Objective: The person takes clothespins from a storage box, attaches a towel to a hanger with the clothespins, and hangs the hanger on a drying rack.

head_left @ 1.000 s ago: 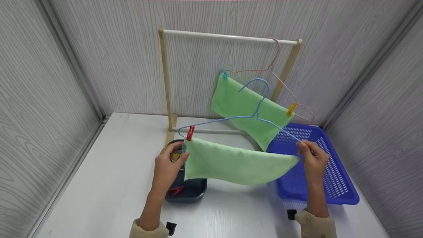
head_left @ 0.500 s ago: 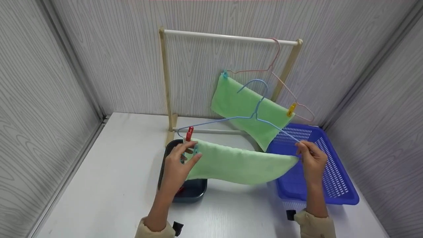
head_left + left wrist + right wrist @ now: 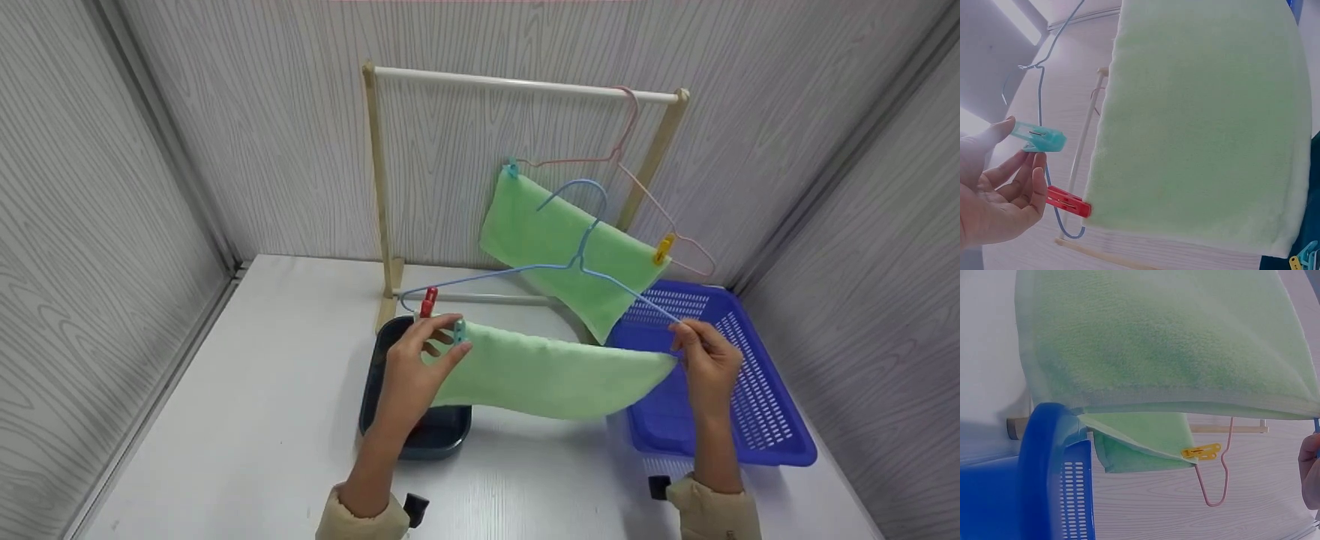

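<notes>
Between thumb and fingertips my left hand (image 3: 416, 367) pinches a teal clothespin (image 3: 1044, 136), held in front of the upper left part of a light green towel (image 3: 555, 375). A red clothespin (image 3: 428, 302) clips the towel's left corner to a blue wire hanger (image 3: 510, 273). My right hand (image 3: 709, 360) grips that hanger near its right end, with the towel's right corner right at the fingers. The towel's top edge spans between the red clothespin and my right hand, its lower part hanging loose.
Behind stands a rack with a white rod (image 3: 480, 79). From it a pink hanger (image 3: 570, 160) carries another green towel (image 3: 555, 232), clipped with teal and yellow (image 3: 663, 249) clothespins. A dark bin (image 3: 442, 452) sits below left, a blue basket (image 3: 806, 450) at the right.
My left hand has moved to the right with the teal clothespin, from the towel's left edge to in front of its upper left part. My right hand has stayed nearly still.
</notes>
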Action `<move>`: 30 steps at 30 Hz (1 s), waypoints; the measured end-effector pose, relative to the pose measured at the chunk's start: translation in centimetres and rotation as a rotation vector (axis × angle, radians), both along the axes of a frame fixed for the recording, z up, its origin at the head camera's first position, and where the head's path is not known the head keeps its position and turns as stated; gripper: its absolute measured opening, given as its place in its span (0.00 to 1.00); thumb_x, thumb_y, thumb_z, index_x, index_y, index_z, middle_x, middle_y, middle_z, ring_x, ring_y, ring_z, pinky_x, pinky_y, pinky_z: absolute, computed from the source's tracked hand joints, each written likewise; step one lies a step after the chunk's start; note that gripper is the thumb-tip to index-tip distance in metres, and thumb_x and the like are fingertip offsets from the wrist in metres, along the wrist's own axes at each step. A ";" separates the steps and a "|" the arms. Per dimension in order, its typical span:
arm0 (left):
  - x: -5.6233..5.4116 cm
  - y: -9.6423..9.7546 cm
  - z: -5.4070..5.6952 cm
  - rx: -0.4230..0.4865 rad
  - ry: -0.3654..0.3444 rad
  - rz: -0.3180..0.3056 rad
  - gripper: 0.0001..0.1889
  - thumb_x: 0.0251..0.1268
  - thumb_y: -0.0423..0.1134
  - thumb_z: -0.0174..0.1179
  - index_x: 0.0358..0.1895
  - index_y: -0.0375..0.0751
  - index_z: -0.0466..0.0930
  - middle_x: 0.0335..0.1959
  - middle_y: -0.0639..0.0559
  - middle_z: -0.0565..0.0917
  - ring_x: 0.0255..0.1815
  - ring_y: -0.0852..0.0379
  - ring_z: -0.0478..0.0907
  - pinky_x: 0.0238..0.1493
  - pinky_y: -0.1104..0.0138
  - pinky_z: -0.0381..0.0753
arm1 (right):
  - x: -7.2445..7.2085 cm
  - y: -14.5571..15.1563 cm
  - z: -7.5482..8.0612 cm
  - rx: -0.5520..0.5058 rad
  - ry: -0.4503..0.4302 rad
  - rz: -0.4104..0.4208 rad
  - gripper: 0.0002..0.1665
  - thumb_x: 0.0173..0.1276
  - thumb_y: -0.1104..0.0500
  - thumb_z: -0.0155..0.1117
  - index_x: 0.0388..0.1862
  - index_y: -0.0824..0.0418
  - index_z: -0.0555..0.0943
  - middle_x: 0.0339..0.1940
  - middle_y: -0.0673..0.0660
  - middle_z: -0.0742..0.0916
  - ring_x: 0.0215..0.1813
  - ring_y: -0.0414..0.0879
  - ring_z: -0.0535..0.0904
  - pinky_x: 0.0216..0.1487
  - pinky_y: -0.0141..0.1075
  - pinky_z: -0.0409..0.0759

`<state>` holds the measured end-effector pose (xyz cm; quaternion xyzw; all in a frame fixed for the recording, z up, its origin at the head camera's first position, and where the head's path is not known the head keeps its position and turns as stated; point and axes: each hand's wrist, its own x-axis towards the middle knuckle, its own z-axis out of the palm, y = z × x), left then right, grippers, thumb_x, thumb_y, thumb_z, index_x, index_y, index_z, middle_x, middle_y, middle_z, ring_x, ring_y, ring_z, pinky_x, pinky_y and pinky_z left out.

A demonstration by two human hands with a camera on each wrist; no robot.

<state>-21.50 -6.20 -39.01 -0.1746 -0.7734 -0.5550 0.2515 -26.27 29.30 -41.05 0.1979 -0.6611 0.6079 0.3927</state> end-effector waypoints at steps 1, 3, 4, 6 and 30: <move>0.0 0.1 0.0 0.002 -0.001 -0.005 0.18 0.56 0.39 0.65 0.50 0.38 0.78 0.41 0.52 0.79 0.39 0.58 0.75 0.37 0.62 0.76 | 0.0 0.0 0.0 0.001 0.003 -0.003 0.07 0.62 0.77 0.55 0.29 0.76 0.80 0.17 0.60 0.76 0.15 0.40 0.63 0.13 0.25 0.59; 0.0 0.3 0.1 0.004 -0.001 -0.014 0.18 0.57 0.39 0.65 0.50 0.38 0.78 0.42 0.52 0.79 0.39 0.58 0.75 0.37 0.63 0.76 | 0.0 0.0 -0.1 0.013 0.008 -0.017 0.07 0.62 0.77 0.55 0.29 0.75 0.81 0.17 0.60 0.76 0.15 0.40 0.63 0.13 0.25 0.59; 0.0 0.4 0.1 0.003 0.000 -0.020 0.18 0.57 0.40 0.64 0.51 0.39 0.78 0.42 0.52 0.79 0.39 0.58 0.75 0.37 0.63 0.76 | 0.0 -0.1 -0.1 0.015 0.008 -0.020 0.07 0.62 0.77 0.55 0.29 0.76 0.81 0.17 0.60 0.76 0.15 0.40 0.63 0.13 0.25 0.59; 0.0 0.7 0.1 0.003 0.002 -0.031 0.18 0.58 0.40 0.64 0.51 0.39 0.78 0.43 0.52 0.79 0.40 0.57 0.76 0.37 0.62 0.76 | 0.0 -0.1 -0.1 0.015 0.004 -0.024 0.06 0.62 0.77 0.56 0.29 0.76 0.80 0.17 0.61 0.76 0.15 0.41 0.63 0.13 0.25 0.59; -0.3 3.1 0.2 0.032 -0.024 -0.108 0.18 0.59 0.41 0.63 0.51 0.39 0.78 0.42 0.53 0.79 0.40 0.57 0.76 0.39 0.62 0.77 | 0.1 -0.8 0.0 0.018 -0.007 -0.021 0.06 0.62 0.76 0.55 0.29 0.79 0.79 0.17 0.60 0.77 0.15 0.43 0.62 0.14 0.25 0.60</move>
